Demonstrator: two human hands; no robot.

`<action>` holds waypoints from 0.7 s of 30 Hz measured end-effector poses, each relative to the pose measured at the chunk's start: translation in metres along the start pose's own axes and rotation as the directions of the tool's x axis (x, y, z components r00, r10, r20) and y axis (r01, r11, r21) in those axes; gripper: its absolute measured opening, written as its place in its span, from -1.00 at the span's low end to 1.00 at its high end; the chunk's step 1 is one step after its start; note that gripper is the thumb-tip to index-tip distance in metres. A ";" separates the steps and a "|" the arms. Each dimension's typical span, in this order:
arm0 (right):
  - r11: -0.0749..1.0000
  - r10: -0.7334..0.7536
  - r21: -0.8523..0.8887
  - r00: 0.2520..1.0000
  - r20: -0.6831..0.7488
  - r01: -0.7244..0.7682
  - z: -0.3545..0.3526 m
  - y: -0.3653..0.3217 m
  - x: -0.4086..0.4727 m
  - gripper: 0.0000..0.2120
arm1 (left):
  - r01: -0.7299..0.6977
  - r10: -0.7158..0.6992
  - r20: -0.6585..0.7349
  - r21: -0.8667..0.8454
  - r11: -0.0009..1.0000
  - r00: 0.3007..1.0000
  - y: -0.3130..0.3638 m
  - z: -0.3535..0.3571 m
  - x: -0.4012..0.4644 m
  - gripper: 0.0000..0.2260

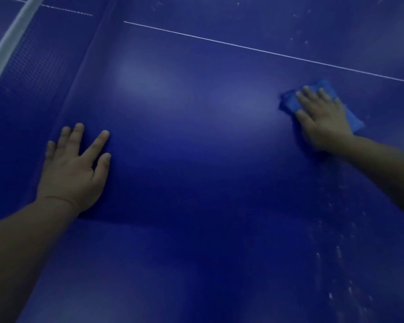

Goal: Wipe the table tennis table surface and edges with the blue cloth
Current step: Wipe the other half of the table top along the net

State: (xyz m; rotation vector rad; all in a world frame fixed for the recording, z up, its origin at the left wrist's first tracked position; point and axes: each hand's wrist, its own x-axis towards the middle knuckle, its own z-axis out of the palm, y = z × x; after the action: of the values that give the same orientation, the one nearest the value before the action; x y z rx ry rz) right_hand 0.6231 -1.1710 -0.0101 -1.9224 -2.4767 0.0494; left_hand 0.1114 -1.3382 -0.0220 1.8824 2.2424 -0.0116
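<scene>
The blue cloth (352,118) lies under our flat right hand (322,117) mid-bench, our left hand (75,169) spread flat and empty, while pale specks (336,252) at right, and we judge the edges, remain unwiped.

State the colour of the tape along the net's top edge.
White or pale grey; the net tape shows in the head view, upper left.

The worktop (196,171) is seen as a dark blue table tennis surface, flat and matte, crossed by a thin white line (266,51) and bounded at the far left by a net with a white top band (12,36). Pale specks and streaks are scattered over its right part. The blue cloth (292,102), folded into a thick pad, is laid flat on the worktop just short of the white line, partly covered.
</scene>
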 end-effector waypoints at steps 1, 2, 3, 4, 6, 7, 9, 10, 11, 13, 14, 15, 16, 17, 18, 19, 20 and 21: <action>0.985 0.170 0.030 0.985 0.018 -0.171 -0.001 -0.003 0.003 -0.33 | 0.006 -0.006 0.007 0.038 0.999 1.000 0.002 -0.001 -0.001 -0.39; 0.975 0.218 0.040 0.976 0.017 -0.218 0.001 -0.013 -0.003 -0.33 | 0.009 -0.010 0.009 0.089 0.996 1.000 0.004 -0.003 0.000 -0.41; 0.985 0.172 0.018 0.985 0.001 -0.172 0.007 -0.029 -0.019 -0.35 | 0.006 -0.007 0.007 0.144 0.989 1.000 0.005 -0.003 0.000 -0.44; 0.999 0.042 0.005 0.999 -0.001 -0.042 0.012 -0.048 -0.045 -0.38 | 0.002 -0.001 -0.005 0.178 0.984 1.000 0.008 -0.004 -0.001 -0.46; 0.950 -0.312 -0.013 0.950 0.033 0.313 0.018 -0.083 -0.121 -0.45 | -0.003 0.010 -0.054 0.139 0.990 0.998 0.018 -0.007 -0.009 -0.47; 0.874 -0.483 -0.025 0.873 0.064 0.486 0.018 -0.096 -0.163 -0.48 | -0.009 0.015 -0.074 0.090 0.996 0.997 0.026 -0.007 -0.015 -0.47; 0.695 -0.711 0.019 0.683 0.166 0.719 0.011 -0.101 -0.210 -0.51 | -0.050 0.050 -0.061 0.016 0.999 0.997 0.050 -0.003 -0.034 -0.43; 0.631 -0.768 0.068 0.609 0.196 0.773 0.007 -0.093 -0.207 -0.52 | -0.096 0.096 -0.042 -0.010 0.995 0.995 0.065 0.001 -0.046 -0.39; 0.605 -0.788 0.071 0.584 0.195 0.793 0.006 -0.083 -0.189 -0.52 | -0.146 0.146 -0.028 -0.030 0.989 0.989 0.083 0.006 -0.057 -0.36; 0.737 -0.667 -0.013 0.731 0.147 0.675 0.013 -0.058 -0.133 -0.51 | -0.221 0.222 0.008 -0.069 0.973 0.975 0.119 0.019 -0.073 -0.33; 0.850 -0.522 -0.020 0.847 0.097 0.526 0.015 -0.042 -0.101 -0.47 | -0.226 0.230 0.028 -0.092 0.970 0.973 0.135 0.024 -0.077 -0.32; 0.939 -0.343 -0.009 0.937 0.065 0.345 0.012 -0.028 -0.072 -0.42 | -0.218 0.224 0.044 -0.109 0.970 0.974 0.150 0.028 -0.078 -0.31; 0.987 -0.162 0.012 0.984 0.073 0.161 0.007 -0.016 -0.050 -0.38 | -0.210 0.217 0.059 -0.107 0.972 0.974 0.164 0.032 -0.077 -0.31; 0.999 -0.005 0.042 0.995 0.101 0.000 0.002 -0.008 -0.036 -0.37 | -0.203 0.209 0.067 -0.084 0.976 0.976 0.173 0.034 -0.075 -0.31; 0.994 0.090 0.054 0.990 0.109 -0.096 0.003 -0.006 -0.028 -0.38 | -0.195 0.198 0.070 -0.051 0.979 0.978 0.179 0.037 -0.072 -0.33; 0.991 0.119 0.051 0.987 0.106 -0.125 0.004 -0.013 -0.026 -0.40 | -0.190 0.192 0.072 -0.024 0.981 0.979 0.181 0.038 -0.069 -0.34; 0.994 0.100 0.030 0.991 0.092 -0.104 0.006 -0.022 -0.033 -0.42 | -0.189 0.189 0.080 -0.007 0.982 0.979 0.182 0.038 -0.068 -0.35; 1.000 0.012 -0.001 0.999 0.052 -0.012 0.009 -0.033 -0.050 -0.42 | -0.189 0.188 0.085 -0.004 0.982 0.978 0.181 0.037 -0.069 -0.36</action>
State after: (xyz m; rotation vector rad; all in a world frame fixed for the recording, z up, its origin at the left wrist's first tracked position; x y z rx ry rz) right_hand 0.6031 -1.2282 -0.0173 -1.9612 -2.4981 0.0996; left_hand 0.3051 -1.3774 -0.0233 2.0482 2.0029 -0.0648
